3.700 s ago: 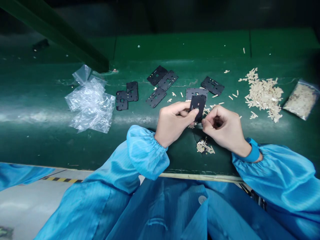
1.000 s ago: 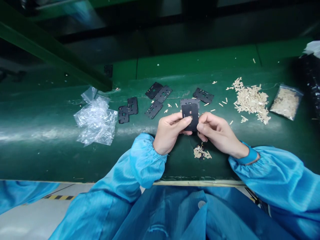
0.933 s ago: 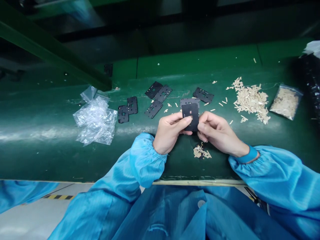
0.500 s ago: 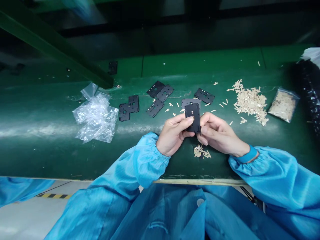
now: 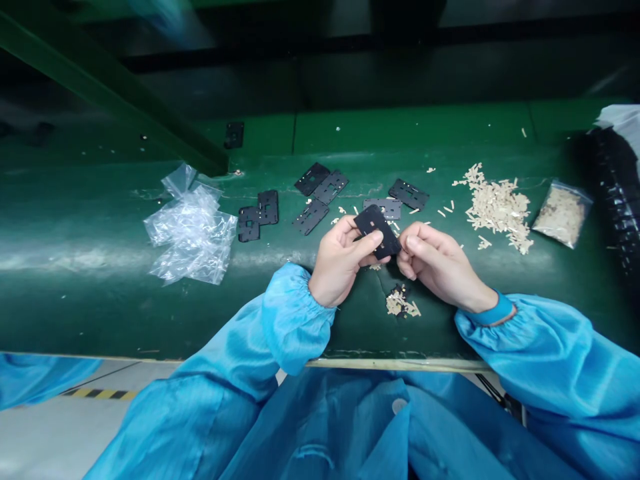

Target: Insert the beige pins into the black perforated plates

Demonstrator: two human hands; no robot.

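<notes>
A black perforated plate sits tilted in the person's left hand, pinched between the thumb on its face and the fingers behind it. Its lower corner reaches toward the right hand, whose fingers are curled in and touch or nearly touch that corner; whether they grip it cannot be told. Nothing stands between the hands and the plate.

Just behind the held plate, a similar grey-black plate lies flat on the green workbench, and another black plate lies beyond it. Further left of the held plate are three more black plates and a joined pair of black plates, with a crumpled clear plastic bag beyond them. To its right is a heap of cream slivers, then a zip bag of the same slivers. A small cluster of slivers lies below it, under the gap between the hands. Blue cuffed sleeves cover both forearms.
</notes>
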